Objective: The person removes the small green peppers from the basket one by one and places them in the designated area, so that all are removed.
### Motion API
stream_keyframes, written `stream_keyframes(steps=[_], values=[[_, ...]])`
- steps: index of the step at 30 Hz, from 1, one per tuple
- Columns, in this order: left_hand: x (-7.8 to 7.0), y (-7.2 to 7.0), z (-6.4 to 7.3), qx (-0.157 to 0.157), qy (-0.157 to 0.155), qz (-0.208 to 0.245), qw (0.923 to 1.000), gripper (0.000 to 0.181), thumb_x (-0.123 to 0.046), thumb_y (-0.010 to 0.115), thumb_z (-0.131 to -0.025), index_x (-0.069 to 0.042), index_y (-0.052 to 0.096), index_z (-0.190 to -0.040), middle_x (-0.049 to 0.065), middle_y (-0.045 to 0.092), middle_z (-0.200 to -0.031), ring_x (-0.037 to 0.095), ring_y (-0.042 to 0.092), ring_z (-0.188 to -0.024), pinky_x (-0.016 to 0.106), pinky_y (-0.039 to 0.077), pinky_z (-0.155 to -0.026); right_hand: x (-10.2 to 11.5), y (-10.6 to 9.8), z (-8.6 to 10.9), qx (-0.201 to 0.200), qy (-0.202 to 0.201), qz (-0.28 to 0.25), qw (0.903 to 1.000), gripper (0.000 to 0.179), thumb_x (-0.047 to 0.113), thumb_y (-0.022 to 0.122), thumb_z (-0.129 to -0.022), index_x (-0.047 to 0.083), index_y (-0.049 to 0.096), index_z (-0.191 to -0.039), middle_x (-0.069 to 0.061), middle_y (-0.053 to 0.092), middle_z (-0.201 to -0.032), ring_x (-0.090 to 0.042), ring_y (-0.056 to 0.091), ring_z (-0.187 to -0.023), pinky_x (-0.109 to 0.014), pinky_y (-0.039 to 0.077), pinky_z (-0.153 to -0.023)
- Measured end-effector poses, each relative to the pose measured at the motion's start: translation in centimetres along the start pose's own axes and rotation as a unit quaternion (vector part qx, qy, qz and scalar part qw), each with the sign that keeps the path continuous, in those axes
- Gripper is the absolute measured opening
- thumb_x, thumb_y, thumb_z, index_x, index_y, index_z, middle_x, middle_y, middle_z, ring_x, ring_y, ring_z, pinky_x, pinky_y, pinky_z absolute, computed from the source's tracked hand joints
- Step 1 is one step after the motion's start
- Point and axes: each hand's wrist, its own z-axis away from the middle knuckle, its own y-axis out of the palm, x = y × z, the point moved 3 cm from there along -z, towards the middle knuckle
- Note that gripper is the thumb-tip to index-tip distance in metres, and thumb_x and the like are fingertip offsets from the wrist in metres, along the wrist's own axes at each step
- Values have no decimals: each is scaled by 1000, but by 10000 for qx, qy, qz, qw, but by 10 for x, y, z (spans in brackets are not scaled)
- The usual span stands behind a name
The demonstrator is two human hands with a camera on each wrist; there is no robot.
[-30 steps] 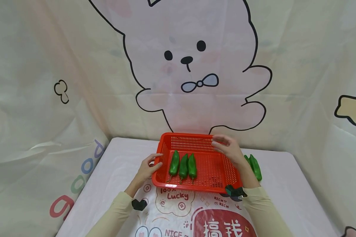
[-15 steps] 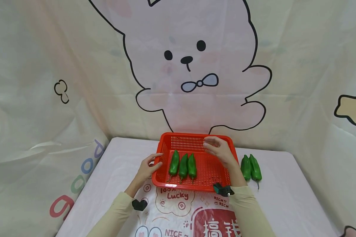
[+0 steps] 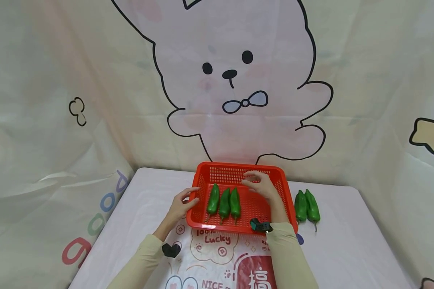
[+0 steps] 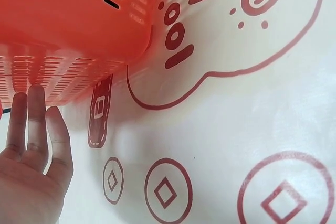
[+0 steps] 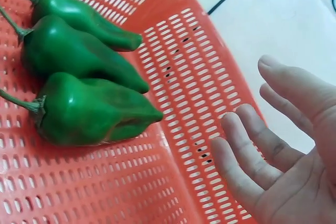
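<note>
Three green peppers (image 3: 224,204) lie side by side in the left half of a red plastic basket (image 3: 289,202). My left hand (image 3: 177,204) holds the basket's left side, thumb and index finger over the rim. Seen from the left wrist, its other fingers (image 4: 37,129) lie against the slotted outer wall. Over the basket's right half hovers my right hand (image 3: 261,186), its fingers loosely bent and holding nothing. The right wrist view has this hand beyond the tips of the peppers (image 5: 94,114), apart from them.
Two more green peppers (image 3: 306,205) lie on the white table (image 3: 347,241), just right of the basket. A printed sheet (image 3: 217,257) covers the table's front middle. Behind the table hangs a cloth backdrop (image 3: 246,132) with a cartoon animal on it.
My right hand has moved left and slightly nearer over the basket, uncovering the two peppers on the table. My left hand stays at the rim. The peppers have not moved.
</note>
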Motion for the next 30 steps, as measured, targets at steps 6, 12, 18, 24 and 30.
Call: stream_keyframes(steps=[6,12,18,24,30], values=[[0,-1,0,-16,-20,-35,10000,44,-8,67,-99,-2,56,-141,27,53,-134,38,62,-105,52,59,-81,-9,9,-5,202,42,134,9997,46,12,72,-97,-9,57,-135,-22,62,-118,-35,62,-109,-59,51,-94],[1,1,0,-69,-45,-50,10000,43,-7,67,-99,-2,57,-141,25,53,-136,36,59,-107,53,58,-83,-8,14,-3,328,109,137,9993,43,6,70,-97,-13,55,-133,-28,62,-117,-48,60,-109,-61,51,-92],[4,1,-1,-174,-58,118,9998,41,-7,67,-99,-5,59,-139,24,55,-133,39,60,-103,58,57,-82,-25,13,-12,458,294,-13,9985,50,9,72,-96,-10,53,-138,-32,57,-126,-50,59,-112,-62,49,-95],[5,1,-2,-151,-42,206,9997,41,-6,67,-99,-5,59,-139,25,54,-131,49,59,-105,56,58,-80,-37,15,-21,668,508,-5,9965,59,12,76,-93,-2,50,-144,-32,50,-136,-40,60,-114,-57,50,-96],[7,1,-2,-137,-57,120,9998,41,-6,67,-99,-6,59,-139,21,56,-132,37,60,-104,53,59,-81,-52,23,-27,1214,567,222,9907,69,12,76,-93,0,42,-152,-31,47,-139,-41,51,-124,-52,52,-95]])
